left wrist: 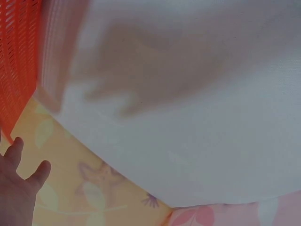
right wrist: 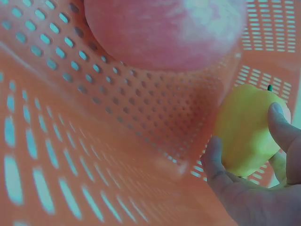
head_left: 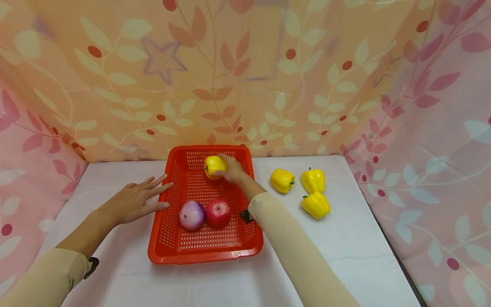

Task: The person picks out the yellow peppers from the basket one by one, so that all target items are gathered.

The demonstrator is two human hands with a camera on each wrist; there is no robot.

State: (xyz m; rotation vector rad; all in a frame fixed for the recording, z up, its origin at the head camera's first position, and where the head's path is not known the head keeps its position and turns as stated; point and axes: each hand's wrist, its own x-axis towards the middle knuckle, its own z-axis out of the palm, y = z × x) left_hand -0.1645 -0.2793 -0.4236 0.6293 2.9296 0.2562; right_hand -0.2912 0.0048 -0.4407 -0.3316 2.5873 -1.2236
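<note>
Over the far part of a red plastic basket [head_left: 203, 257], my right hand [head_left: 232, 169] grips a yellow bell pepper [head_left: 213, 166] between thumb and fingers. The right wrist view shows the same pepper [right wrist: 247, 129] in the curled fingers, inside the basket walls. At the basket's left rim, my left hand [head_left: 134, 200] is spread with straight fingers and holds nothing. A purple onion [head_left: 192, 215] and a red pomegranate [head_left: 218, 212] lie side by side in the near half of the basket.
Three more yellow bell peppers [head_left: 282, 181] lie on the white tabletop [head_left: 356, 238] right of the basket, two of them touching. Floral cloth [head_left: 245, 85] hangs behind the table and along both sides.
</note>
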